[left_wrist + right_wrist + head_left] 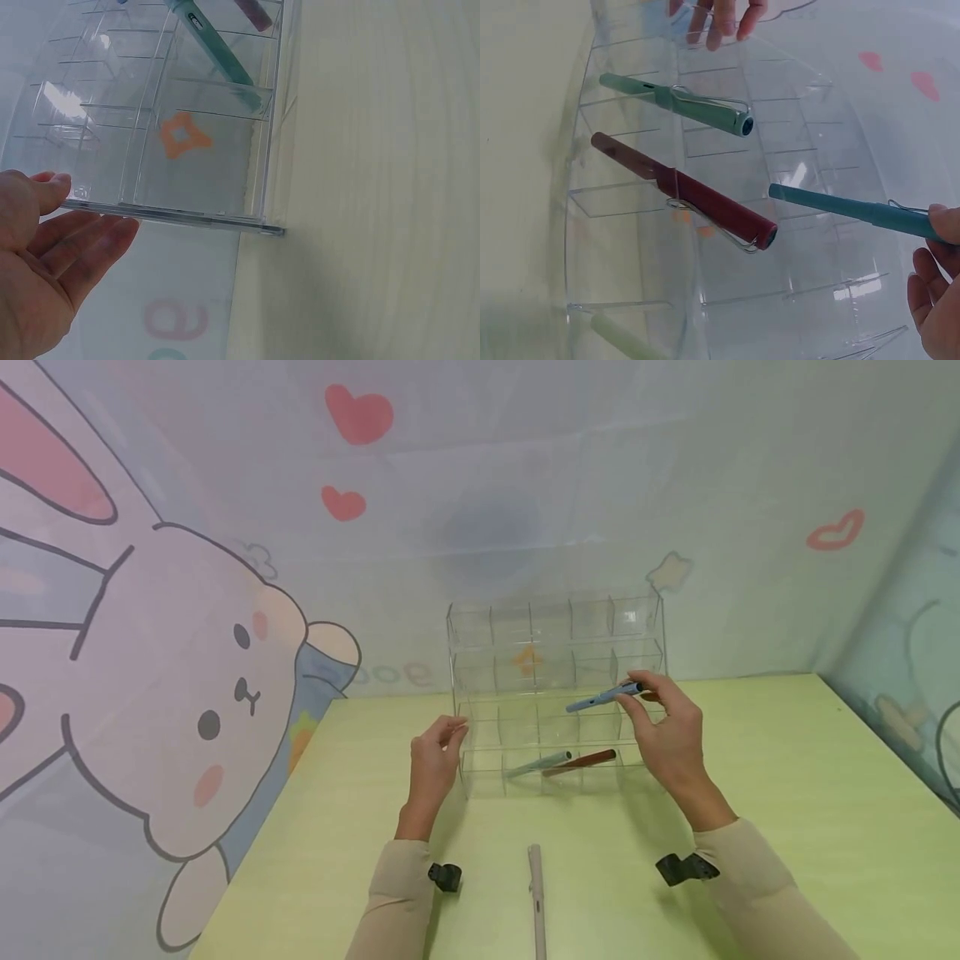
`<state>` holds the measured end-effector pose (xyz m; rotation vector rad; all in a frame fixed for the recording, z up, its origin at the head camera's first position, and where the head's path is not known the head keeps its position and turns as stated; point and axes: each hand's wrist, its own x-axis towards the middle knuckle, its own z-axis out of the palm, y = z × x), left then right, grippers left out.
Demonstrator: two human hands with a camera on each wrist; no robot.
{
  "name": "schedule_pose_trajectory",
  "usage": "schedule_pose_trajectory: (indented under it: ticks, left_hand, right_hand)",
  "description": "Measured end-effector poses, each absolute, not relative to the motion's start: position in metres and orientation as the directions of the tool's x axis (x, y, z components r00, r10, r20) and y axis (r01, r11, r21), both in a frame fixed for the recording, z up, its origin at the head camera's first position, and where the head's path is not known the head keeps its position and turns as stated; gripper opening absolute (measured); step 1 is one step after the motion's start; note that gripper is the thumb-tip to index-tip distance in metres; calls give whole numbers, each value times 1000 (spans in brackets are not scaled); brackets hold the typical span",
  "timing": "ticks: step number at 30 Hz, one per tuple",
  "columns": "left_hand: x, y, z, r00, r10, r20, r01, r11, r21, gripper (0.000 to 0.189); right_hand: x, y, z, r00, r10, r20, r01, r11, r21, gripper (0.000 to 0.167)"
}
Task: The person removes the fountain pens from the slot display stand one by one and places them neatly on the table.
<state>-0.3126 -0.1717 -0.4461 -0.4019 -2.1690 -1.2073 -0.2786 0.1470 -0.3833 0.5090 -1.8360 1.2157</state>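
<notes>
A clear acrylic rack [551, 727] with rows of small compartments stands upright on the table. My left hand [437, 756] grips its left side panel, thumb on one face and fingers on the other, as the left wrist view [45, 255] shows. Between thumb and fingers, my right hand [671, 731] pinches a blue pen [600, 698] by its clip end. That pen is tilted in front of the rack's middle rows, its free end pointing left. A green pen [675, 103] and a dark red pen [686, 191] lean side by side in bottom-row compartments.
A beige pen [537, 902] lies on the yellow-green table [337, 777] between the forearms, in front of the rack. Close behind the rack hangs a printed backdrop [405, 568]. A pale green pen-like shape [626, 337] shows low in the right wrist view.
</notes>
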Motion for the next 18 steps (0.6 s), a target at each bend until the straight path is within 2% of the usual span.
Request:
schedule_pose_trajectory:
  ticks: [9,18]
  left_hand:
    - [-312,-172,-445,-755,-28,655,542,536,647,10]
    - [-311,-171,-445,-774,-34,632,518,540,663,12]
  right_hand:
    - [-268,153,-372,-534,284,796,-747,283,-602,34]
    - [-256,161,-359,-452,397,799,-791,236,-565,31]
